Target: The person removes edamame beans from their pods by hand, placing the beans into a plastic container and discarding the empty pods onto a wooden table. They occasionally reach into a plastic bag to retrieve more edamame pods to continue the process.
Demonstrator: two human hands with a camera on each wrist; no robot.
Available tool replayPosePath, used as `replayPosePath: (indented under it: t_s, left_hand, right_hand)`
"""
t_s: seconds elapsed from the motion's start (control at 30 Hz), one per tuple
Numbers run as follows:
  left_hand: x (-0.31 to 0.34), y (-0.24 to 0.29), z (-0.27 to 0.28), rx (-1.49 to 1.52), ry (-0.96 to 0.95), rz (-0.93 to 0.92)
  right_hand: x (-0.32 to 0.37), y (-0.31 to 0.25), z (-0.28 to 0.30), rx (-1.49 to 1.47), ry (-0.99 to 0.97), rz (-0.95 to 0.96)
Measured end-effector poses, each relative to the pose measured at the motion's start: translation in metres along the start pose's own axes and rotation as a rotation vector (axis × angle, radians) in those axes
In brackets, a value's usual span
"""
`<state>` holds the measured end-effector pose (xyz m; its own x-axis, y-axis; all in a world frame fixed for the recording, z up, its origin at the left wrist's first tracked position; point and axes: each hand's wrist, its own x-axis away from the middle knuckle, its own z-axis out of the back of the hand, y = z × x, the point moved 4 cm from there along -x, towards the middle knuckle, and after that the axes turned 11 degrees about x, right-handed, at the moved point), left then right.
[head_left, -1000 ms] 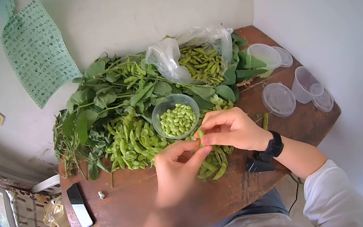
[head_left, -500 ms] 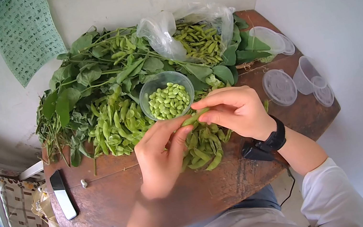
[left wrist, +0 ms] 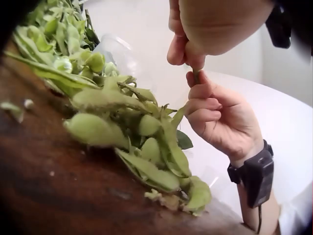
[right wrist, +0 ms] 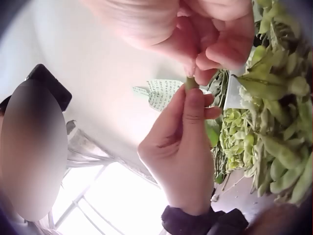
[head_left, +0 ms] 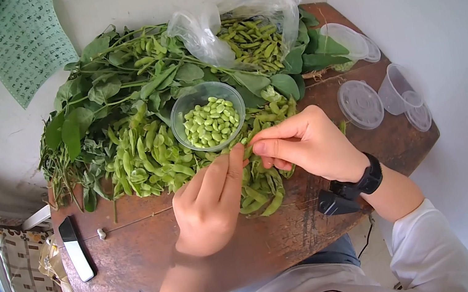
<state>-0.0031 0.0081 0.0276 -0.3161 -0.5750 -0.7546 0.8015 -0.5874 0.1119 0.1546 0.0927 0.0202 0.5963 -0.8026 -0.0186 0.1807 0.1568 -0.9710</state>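
Both hands meet just in front of a clear plastic bowl (head_left: 202, 92) that holds shelled green soybeans (head_left: 214, 123). Between them is a green soybean pod (right wrist: 192, 84), mostly covered by the fingers. My left hand (head_left: 208, 210) pinches one end of it with thumb and fingertips. The other end is pinched by my right hand (head_left: 312, 145), whose lower fingers curl inward. Loose pods (head_left: 264, 194) lie on the table beneath the hands. A larger heap of pods (head_left: 145, 155) spreads left of the bowl.
Leafy soybean stalks (head_left: 108, 74) cover the table's back, beside a plastic bag (head_left: 199, 36) with more pods (head_left: 256, 42). At right stand a clear cup (head_left: 392, 92) and a round lid (head_left: 360, 105). A phone (head_left: 77, 252) lies near the left edge of the wooden table (head_left: 132, 245).
The pod, seen lengthwise between the hands half a second ago, is now mostly hidden by the fingers. Both hands keep pinching it and have turned slightly. The head view has shifted.
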Motion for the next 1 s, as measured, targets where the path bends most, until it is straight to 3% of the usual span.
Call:
replayPosePath:
  t_s: [0.17,0.23,0.53,0.67,0.77,0.83,0.9,0.97,1.0]
  left_hand:
    - [0.002,0.003,-0.005,-0.014,-0.078,-0.102]
    - [0.001,0.006,-0.004,0.02,-0.102,-0.109]
    - [-0.001,0.009,0.01,0.201,-0.094,-0.184]
    - [-0.005,0.007,0.013,0.295,-0.044,-0.133]
    - [-0.006,0.004,0.014,0.257,0.025,-0.069]
    - [-0.004,0.001,0.013,0.217,0.086,-0.057]
    - [-0.003,-0.001,0.015,0.174,0.145,-0.044]
    - [-0.004,0.0,0.018,0.125,0.171,-0.016]
    - [-0.004,0.002,0.02,0.124,0.171,-0.016]
  right_hand:
    - [-0.001,0.008,0.009,-0.163,-0.138,-0.201]
    - [-0.001,0.015,0.011,-0.277,-0.304,-0.298]
    - [0.004,0.018,0.006,-0.602,-0.658,-0.483]
    - [0.008,0.01,0.003,-0.639,-0.631,-0.48]
    - [0.008,0.0,0.004,-0.593,-0.6,-0.319]
    - [0.0,-0.009,0.012,-0.265,-0.282,-0.033]
    - [0.0,-0.012,0.014,-0.14,-0.212,0.0]
    - [0.002,-0.024,0.018,0.243,0.02,0.491]
    - [0.002,-0.023,0.018,0.242,0.019,0.491]
